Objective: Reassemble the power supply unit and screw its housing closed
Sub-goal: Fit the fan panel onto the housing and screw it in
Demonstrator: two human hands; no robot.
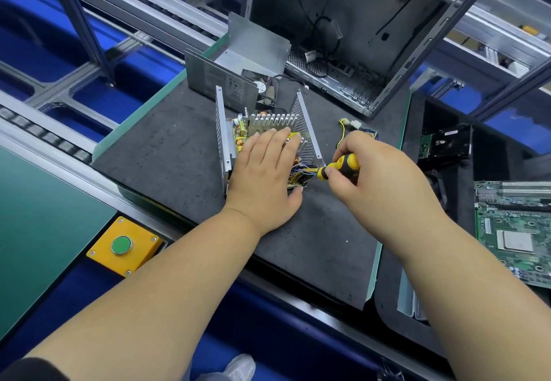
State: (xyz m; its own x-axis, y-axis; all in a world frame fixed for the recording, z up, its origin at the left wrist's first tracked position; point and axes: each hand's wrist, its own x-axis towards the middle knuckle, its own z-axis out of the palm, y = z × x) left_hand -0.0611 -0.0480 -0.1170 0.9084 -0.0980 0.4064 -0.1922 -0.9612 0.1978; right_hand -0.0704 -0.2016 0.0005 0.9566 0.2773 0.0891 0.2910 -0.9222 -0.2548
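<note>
The open power supply housing (222, 130) stands on the dark foam mat (167, 154), its circuit board and finned heat sink (272, 120) showing inside. My left hand (265, 172) lies flat on the board, fingers straight, pressing it down. My right hand (366, 169) grips a yellow and black screwdriver (343, 166), whose tip points into the housing's near right corner by the coloured wires. The tip itself is hidden. The housing's cover (238, 61) with its fan (262, 90) stands just behind.
An empty computer case (372, 37) stands open at the back right. A loose cable bundle (351, 127) lies right of the housing. A motherboard (515, 228) and a black drive (447, 142) sit at the right. A yellow box with a green button (122, 245) is at the near left.
</note>
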